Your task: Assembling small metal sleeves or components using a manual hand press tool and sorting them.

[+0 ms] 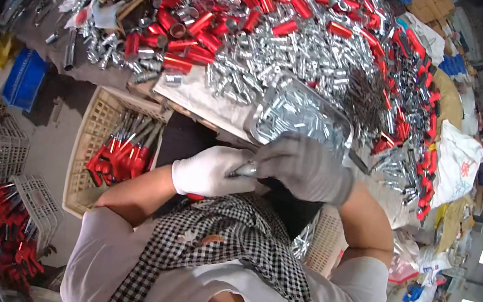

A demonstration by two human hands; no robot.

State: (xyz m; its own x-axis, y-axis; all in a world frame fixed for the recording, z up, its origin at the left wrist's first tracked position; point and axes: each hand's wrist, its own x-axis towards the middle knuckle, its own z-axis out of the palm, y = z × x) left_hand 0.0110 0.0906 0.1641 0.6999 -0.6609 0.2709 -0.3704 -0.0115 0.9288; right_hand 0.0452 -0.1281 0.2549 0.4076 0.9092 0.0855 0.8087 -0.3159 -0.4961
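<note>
Head view, looking down: the left hand (211, 170), in a white glove, is clamped on a small silvery metal part (246, 169) in front of the checked apron (204, 224). The right hand (302, 168), in a grey glove and blurred, meets it from the right; whether its fingers grip the part, I cannot tell. Just beyond, a metal tray (350, 132) of small pins sits on the desk (199, 100), with heaped red tubes (201, 23) farther away. Near left, a cream crate (82, 151) holds red-handled tools (126, 158)
</note>
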